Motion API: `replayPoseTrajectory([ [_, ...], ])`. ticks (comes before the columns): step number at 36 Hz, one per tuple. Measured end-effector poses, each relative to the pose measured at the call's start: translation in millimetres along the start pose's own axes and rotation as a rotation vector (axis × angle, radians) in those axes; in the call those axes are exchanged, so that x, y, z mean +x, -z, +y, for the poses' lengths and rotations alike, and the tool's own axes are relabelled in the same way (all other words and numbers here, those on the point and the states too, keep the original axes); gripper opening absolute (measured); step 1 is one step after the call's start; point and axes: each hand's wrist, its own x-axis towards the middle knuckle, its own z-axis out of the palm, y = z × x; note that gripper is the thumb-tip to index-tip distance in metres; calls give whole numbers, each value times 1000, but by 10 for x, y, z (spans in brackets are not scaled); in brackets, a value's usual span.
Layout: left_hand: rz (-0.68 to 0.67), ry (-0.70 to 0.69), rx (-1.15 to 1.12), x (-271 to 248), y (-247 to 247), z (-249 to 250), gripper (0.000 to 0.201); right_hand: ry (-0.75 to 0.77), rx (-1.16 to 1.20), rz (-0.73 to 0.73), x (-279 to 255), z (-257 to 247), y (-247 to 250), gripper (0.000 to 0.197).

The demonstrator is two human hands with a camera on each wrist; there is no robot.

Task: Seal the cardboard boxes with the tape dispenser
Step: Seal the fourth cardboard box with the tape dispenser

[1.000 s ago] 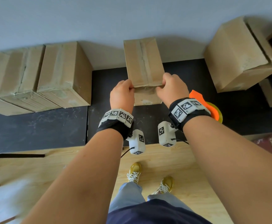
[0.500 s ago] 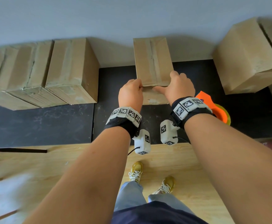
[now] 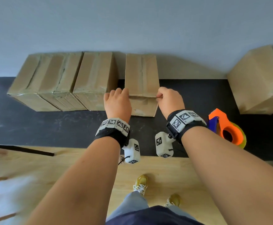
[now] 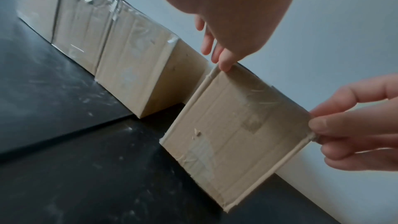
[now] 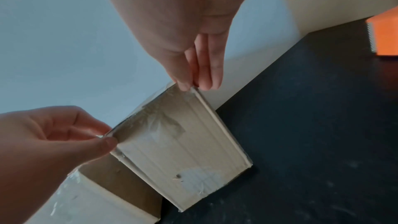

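Observation:
A narrow cardboard box with a taped top seam stands on the black table, close beside a row of taped boxes. My left hand pinches its near top left corner, thumb against curled fingers, as the right wrist view shows. My right hand pinches the near top right corner. Old tape patches mark the box's front face. The orange tape dispenser lies on the table to the right of my right wrist, held by neither hand.
Three taped boxes stand side by side at the left against the grey wall. A larger box sits at the far right. Below the table edge there is a wooden floor and my shoes.
The box has slid left, and only a small gap now separates it from the row of taped boxes. Both hands have moved from the middle of its front edge out to the corners.

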Motion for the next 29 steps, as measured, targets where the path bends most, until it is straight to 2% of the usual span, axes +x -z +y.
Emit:
replayPoseTrajectory([
  [7,44,-3,26,84,-42,-495,19,66,15,-9,139,-380,-229,10],
  [11,-2,-20,-66,170,-95,-651,12,49,17,8,203,-487,-317,11],
  [15,-77,4,-139,259,-80,-721,18,62,16,21,246,-572,-362,8],
  [21,-126,4,-166,304,-14,-673,31,30,50,7,203,-541,-350,10],
  [26,-102,-63,-213,371,0,-438,32,-108,122,3,123,-376,-179,25],
  [29,-111,-130,-260,442,13,-163,35,-211,119,49,31,-148,-58,27],
])
